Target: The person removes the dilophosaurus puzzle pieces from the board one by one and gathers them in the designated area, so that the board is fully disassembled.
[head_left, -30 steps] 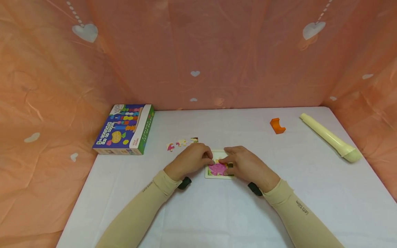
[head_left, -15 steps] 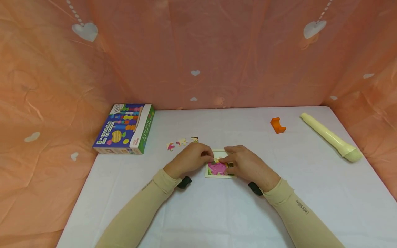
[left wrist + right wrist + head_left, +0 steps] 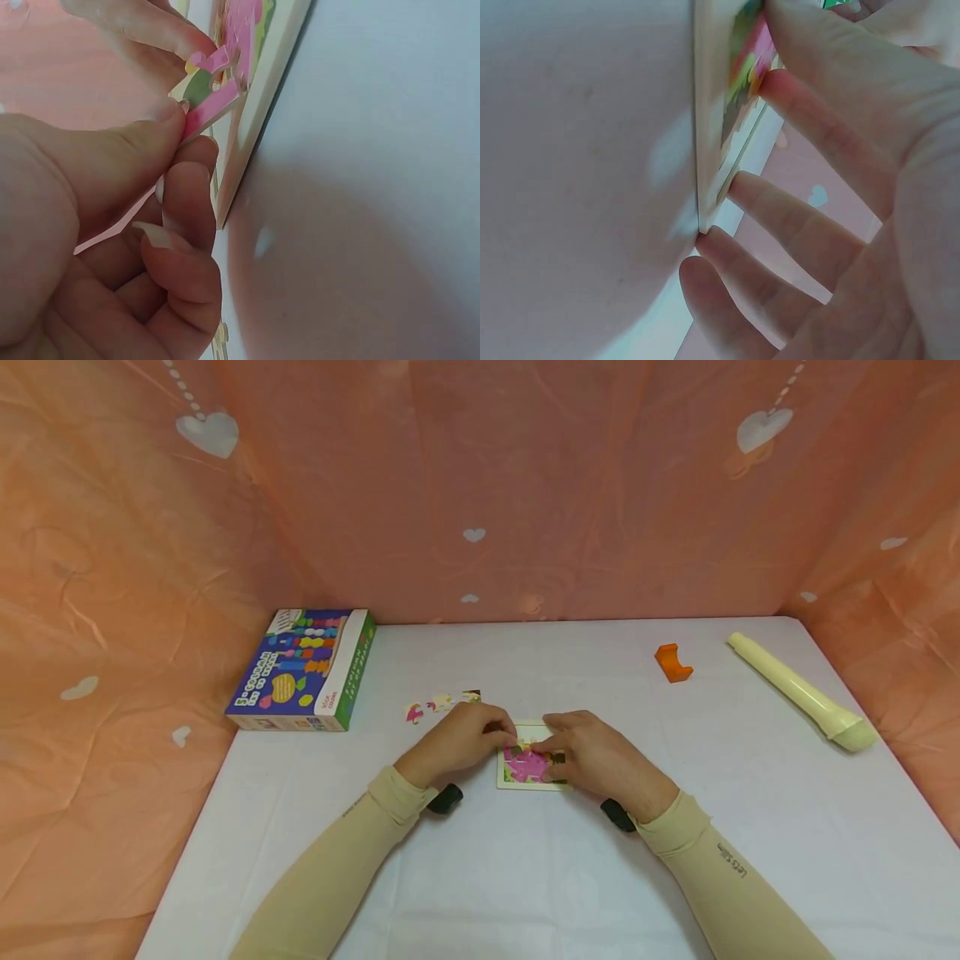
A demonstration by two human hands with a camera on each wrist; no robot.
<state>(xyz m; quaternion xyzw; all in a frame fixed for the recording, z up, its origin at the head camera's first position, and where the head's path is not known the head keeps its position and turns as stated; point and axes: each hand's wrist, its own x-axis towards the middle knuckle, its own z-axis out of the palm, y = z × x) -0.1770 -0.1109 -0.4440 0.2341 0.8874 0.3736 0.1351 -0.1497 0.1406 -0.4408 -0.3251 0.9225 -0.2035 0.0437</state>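
Observation:
My left hand [image 3: 463,742] pinches a pink and green jigsaw puzzle piece [image 3: 216,109] between thumb and forefinger, its other fingers curled below. The piece is tilted over the left side of a small puzzle tray [image 3: 534,787] with a pale frame. Inside the tray, joined pieces [image 3: 528,768] form a mostly pink picture with green corners; its upper part is bare and pale. My right hand [image 3: 603,764] lies over the tray's right side, fingers spread. In the right wrist view its thumb and forefinger touch the fitted pieces, while other fingertips rest at the frame [image 3: 703,150].
Several loose puzzle pieces [image 3: 414,713] lie left of the tray, partly behind my left hand. A blue and green toy box [image 3: 296,677] stands at the back left. An orange curved block [image 3: 672,664] and a pale yellow tube [image 3: 795,689] lie at the back right.
The piece in my left hand has tilted slightly, its fingers shifting a little at the tray's left side. My right hand stays in place.

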